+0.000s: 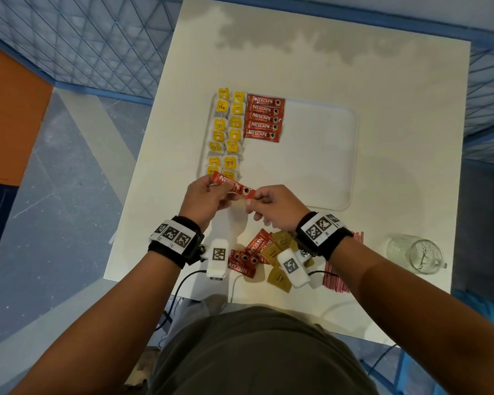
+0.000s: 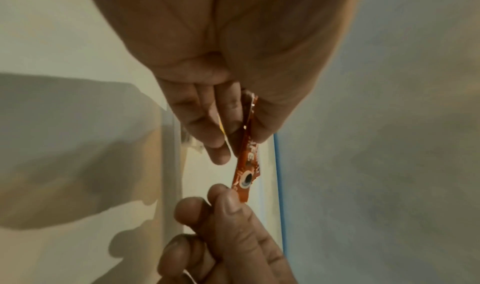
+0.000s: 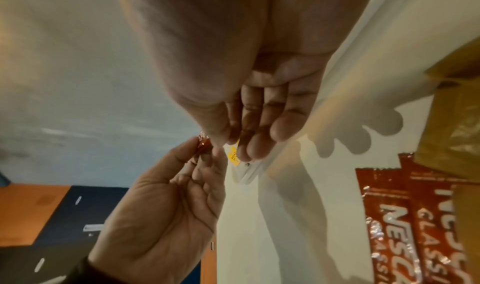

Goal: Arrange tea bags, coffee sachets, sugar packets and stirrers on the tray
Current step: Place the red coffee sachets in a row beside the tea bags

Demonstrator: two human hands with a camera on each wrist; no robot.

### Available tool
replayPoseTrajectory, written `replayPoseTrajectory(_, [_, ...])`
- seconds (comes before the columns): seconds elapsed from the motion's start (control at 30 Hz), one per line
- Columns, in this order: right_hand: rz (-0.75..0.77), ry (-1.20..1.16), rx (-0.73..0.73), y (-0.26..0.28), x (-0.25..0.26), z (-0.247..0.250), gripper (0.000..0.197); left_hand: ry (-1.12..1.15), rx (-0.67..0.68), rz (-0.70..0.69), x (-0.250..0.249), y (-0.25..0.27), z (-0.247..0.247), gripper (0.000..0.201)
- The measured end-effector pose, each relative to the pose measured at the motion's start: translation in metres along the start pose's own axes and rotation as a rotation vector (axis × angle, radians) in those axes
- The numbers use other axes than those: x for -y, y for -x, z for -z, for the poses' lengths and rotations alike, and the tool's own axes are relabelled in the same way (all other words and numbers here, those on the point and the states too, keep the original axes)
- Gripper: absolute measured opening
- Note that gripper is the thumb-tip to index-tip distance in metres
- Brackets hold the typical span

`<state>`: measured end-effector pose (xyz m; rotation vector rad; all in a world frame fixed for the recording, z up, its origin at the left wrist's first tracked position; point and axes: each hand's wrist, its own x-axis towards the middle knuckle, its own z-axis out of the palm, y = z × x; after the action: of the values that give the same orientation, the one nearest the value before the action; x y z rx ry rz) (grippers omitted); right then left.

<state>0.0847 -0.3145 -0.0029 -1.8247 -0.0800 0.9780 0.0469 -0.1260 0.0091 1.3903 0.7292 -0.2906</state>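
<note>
Both hands (image 1: pixel 208 195) (image 1: pixel 277 208) pinch a coffee sachet (image 1: pixel 233 186), its ends hidden.

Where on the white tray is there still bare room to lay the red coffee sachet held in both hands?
Free: the white plastic tray's floor right of the yellow tea bag columns and below the red coffee sachet row. Crowded: its left strip and the table's near edge, with loose sachets.

Yellow-tagged paper tea bags (image 1: pixel 226 135) are lying at the white plastic tray's (image 1: pixel 320 166) left end, red foil coffee sachets (image 1: pixel 264 118) sitting just right of them.
</note>
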Motion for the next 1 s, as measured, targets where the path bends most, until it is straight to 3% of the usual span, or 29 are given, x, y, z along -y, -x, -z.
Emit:
replayPoseTrajectory(0.2, [0.063, -0.139, -0.13, -0.008, 0.007, 0.009, 0.015, 0.033, 0.014, -0.019, -0.004, -0.002, -0.005, 0.028])
replayPoseTrajectory(0.4, [0.095, -0.132, -0.218, -0.017, 0.023, 0.028, 0.019, -0.05, 0.018, -0.058, -0.005, -0.003, -0.007, 0.024])
replayPoseTrajectory(0.47, [0.095, -0.158, -0.283, -0.025, 0.027, 0.036, 0.02, -0.109, 0.027, -0.065, -0.004, -0.002, -0.006, 0.014])
replayPoseTrajectory(0.53, [0.058, -0.198, -0.369, -0.034, 0.029, 0.046, 0.02, -0.207, 0.058, -0.084, 0.001, -0.001, -0.005, 0.006])
replayPoseTrajectory(0.67, [-0.055, -0.193, -0.484, -0.056, 0.027, 0.061, 0.028, -0.474, 0.157, -0.111, 0.023, 0.0, -0.007, 0.01])
replayPoseTrajectory(0.83, [-0.15, -0.067, -0.536, -0.078, 0.021, 0.066, 0.033, -0.889, 0.281, -0.162, 0.046, 0.004, -0.012, 0.017])
replayPoseTrajectory(1.0, [-0.207, -0.013, -0.514, -0.091, 0.013, 0.066, 0.036, -1.115, 0.371, -0.176, 0.053, 0.012, -0.022, 0.036])
